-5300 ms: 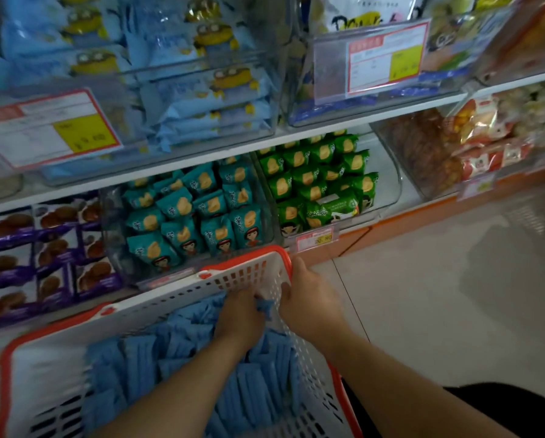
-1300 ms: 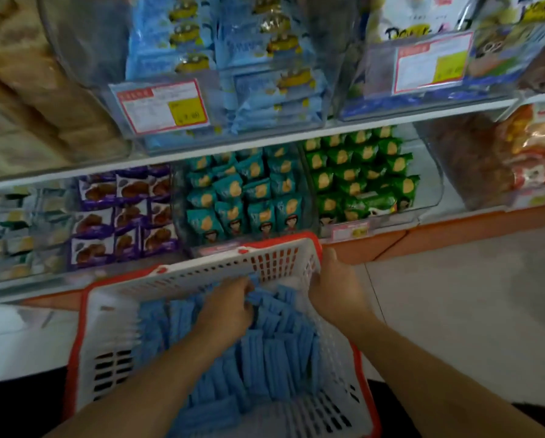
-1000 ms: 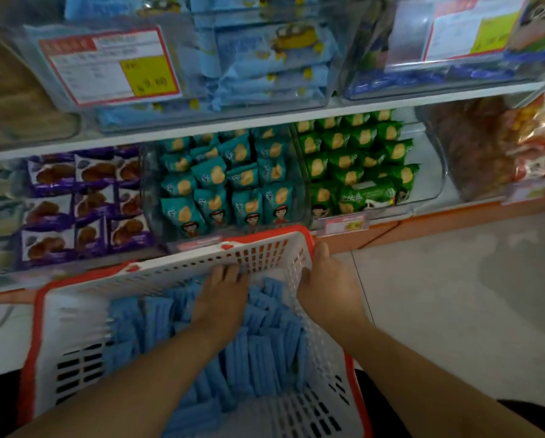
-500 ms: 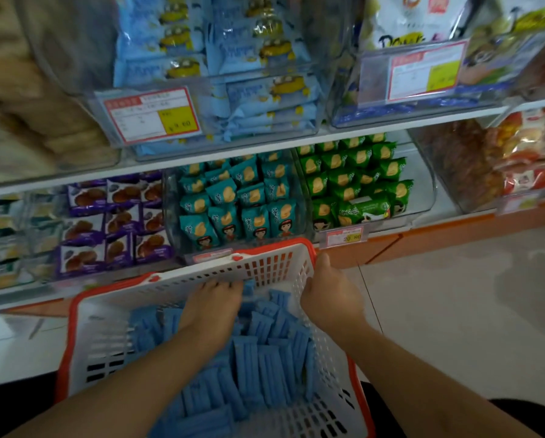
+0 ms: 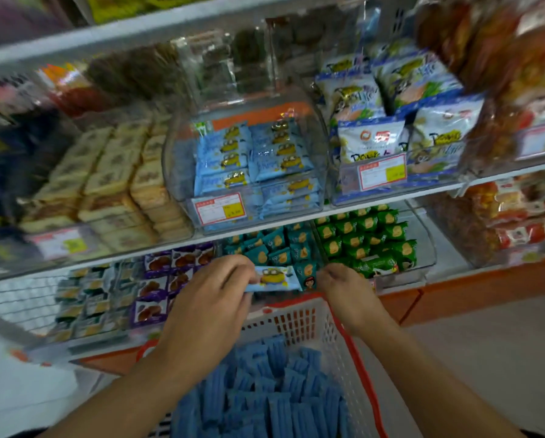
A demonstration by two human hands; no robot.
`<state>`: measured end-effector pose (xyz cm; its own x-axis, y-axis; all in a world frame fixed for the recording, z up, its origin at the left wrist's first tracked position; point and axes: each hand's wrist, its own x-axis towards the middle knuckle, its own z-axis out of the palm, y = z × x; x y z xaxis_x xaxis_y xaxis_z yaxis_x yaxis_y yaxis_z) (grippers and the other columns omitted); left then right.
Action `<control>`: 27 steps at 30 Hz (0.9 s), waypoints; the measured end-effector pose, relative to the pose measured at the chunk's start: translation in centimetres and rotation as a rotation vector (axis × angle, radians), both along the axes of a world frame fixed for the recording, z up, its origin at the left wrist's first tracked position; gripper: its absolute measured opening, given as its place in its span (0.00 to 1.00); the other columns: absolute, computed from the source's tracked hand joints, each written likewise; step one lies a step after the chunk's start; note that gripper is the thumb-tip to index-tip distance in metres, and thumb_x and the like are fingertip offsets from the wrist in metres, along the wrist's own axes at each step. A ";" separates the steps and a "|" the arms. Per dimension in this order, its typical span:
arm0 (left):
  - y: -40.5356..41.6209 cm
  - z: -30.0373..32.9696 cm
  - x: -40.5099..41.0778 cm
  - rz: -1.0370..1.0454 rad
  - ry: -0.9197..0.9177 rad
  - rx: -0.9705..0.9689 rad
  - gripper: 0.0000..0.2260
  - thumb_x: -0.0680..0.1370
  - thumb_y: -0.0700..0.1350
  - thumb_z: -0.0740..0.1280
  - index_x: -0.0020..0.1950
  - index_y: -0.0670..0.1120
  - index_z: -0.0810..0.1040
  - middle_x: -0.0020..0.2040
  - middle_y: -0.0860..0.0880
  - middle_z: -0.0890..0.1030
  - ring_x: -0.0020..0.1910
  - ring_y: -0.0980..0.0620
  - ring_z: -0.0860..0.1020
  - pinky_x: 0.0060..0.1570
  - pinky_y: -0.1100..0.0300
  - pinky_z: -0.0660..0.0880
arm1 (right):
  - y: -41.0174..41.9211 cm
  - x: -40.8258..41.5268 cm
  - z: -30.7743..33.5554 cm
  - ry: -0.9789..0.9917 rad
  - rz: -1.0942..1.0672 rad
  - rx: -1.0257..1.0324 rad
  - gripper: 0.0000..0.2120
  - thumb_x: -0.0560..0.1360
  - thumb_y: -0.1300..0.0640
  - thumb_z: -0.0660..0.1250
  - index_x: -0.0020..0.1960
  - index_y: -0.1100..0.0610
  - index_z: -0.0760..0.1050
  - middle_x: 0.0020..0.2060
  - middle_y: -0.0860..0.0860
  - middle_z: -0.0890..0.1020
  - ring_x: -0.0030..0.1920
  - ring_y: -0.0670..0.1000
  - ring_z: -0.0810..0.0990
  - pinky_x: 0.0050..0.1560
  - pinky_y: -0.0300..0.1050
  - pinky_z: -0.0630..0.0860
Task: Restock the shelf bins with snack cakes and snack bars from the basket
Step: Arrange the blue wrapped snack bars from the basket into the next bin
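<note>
A white basket with a red rim (image 5: 296,320) sits below me, full of blue snack cake packets (image 5: 265,390) standing on edge. My left hand (image 5: 208,311) is raised above the basket's far rim. It pinches one blue packet with a yellow cartoon figure (image 5: 272,278) by its left end. My right hand (image 5: 344,289) hovers just right of that packet with fingers loosely curled, and I see nothing in it. Matching blue packets (image 5: 255,156) lie in a clear bin on the middle shelf, straight above the held packet.
On the low shelf behind my hands stand bins of teal packets (image 5: 277,245), green packets (image 5: 366,238) and purple packets (image 5: 170,279). Tan cakes (image 5: 116,184) fill the bin left of the blue one, white bags (image 5: 391,121) the bin to its right. Grey floor (image 5: 486,358) lies to the right.
My left hand came up out of the basket with one blue packet. My right hand let go of the basket rim and rose beside it. My view tilted up toward the higher shelves.
</note>
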<state>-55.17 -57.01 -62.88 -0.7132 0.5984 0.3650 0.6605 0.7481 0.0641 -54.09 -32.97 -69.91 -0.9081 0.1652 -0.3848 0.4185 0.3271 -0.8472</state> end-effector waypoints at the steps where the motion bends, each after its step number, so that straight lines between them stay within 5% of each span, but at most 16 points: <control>1: 0.2 0.8 0.2 0.002 0.015 0.004 0.11 0.76 0.38 0.75 0.56 0.46 0.81 0.60 0.48 0.79 0.56 0.48 0.79 0.55 0.53 0.79 | -0.2 0.1 1.8 0.063 -0.013 -0.337 0.15 0.84 0.44 0.64 0.63 0.53 0.79 0.54 0.56 0.84 0.50 0.60 0.83 0.51 0.60 0.79; 2: 0.4 1.6 0.4 0.006 0.027 0.003 0.11 0.76 0.39 0.75 0.56 0.46 0.81 0.60 0.48 0.79 0.56 0.48 0.79 0.56 0.54 0.78 | -0.4 0.2 3.3 0.108 0.009 -0.601 0.16 0.82 0.45 0.68 0.64 0.53 0.80 0.57 0.56 0.84 0.52 0.63 0.85 0.54 0.61 0.81; 4: 0.8 2.7 0.7 0.005 0.031 0.003 0.11 0.75 0.39 0.76 0.55 0.47 0.80 0.59 0.49 0.78 0.55 0.49 0.79 0.54 0.55 0.78 | -1.0 0.6 5.1 0.226 0.119 -0.759 0.17 0.78 0.53 0.74 0.66 0.55 0.80 0.58 0.56 0.84 0.54 0.65 0.85 0.53 0.59 0.83; 8: 0.8 4.1 0.7 0.005 -0.053 0.009 0.11 0.75 0.43 0.77 0.53 0.50 0.77 0.62 0.52 0.75 0.54 0.51 0.79 0.48 0.54 0.80 | -1.8 0.7 6.4 0.384 0.143 -0.542 0.15 0.75 0.64 0.77 0.60 0.55 0.81 0.53 0.55 0.86 0.50 0.57 0.86 0.48 0.48 0.83; 12: 0.9 5.6 0.1 0.014 -0.106 0.007 0.10 0.77 0.52 0.75 0.52 0.55 0.74 0.69 0.57 0.72 0.66 0.53 0.76 0.57 0.56 0.78 | -1.5 0.3 6.7 0.450 0.127 -0.559 0.16 0.75 0.67 0.76 0.60 0.56 0.80 0.54 0.53 0.86 0.53 0.55 0.86 0.49 0.47 0.82; 18: 3.0 8.1 -2.1 -0.003 -0.099 -0.068 0.11 0.77 0.49 0.74 0.50 0.55 0.72 0.61 0.58 0.77 0.61 0.55 0.77 0.55 0.57 0.78 | -1.9 -0.7 7.3 0.542 0.113 -0.489 0.18 0.76 0.65 0.75 0.63 0.53 0.78 0.55 0.52 0.84 0.55 0.56 0.85 0.54 0.58 0.84; 22: 3.8 9.8 -3.5 -0.001 -0.108 -0.096 0.12 0.78 0.52 0.73 0.55 0.59 0.70 0.58 0.61 0.74 0.58 0.56 0.76 0.50 0.54 0.79 | -1.8 -0.9 7.9 0.632 0.072 -0.498 0.21 0.80 0.58 0.72 0.71 0.49 0.72 0.61 0.50 0.81 0.61 0.54 0.82 0.60 0.55 0.81; 24: 4.0 11.1 -4.3 0.019 -0.097 -0.073 0.13 0.79 0.54 0.72 0.58 0.61 0.69 0.60 0.63 0.73 0.58 0.58 0.76 0.50 0.53 0.80 | -1.4 -0.8 8.2 0.746 -0.012 -0.296 0.21 0.82 0.53 0.68 0.74 0.49 0.68 0.66 0.47 0.77 0.67 0.52 0.77 0.63 0.54 0.77; 27: 4.7 13.1 -6.2 0.055 -0.094 0.002 0.14 0.79 0.56 0.71 0.61 0.62 0.70 0.62 0.65 0.74 0.60 0.60 0.76 0.55 0.54 0.79 | -0.5 -1.7 8.2 0.891 -0.180 0.288 0.29 0.79 0.57 0.69 0.78 0.55 0.64 0.74 0.49 0.67 0.76 0.52 0.66 0.72 0.55 0.71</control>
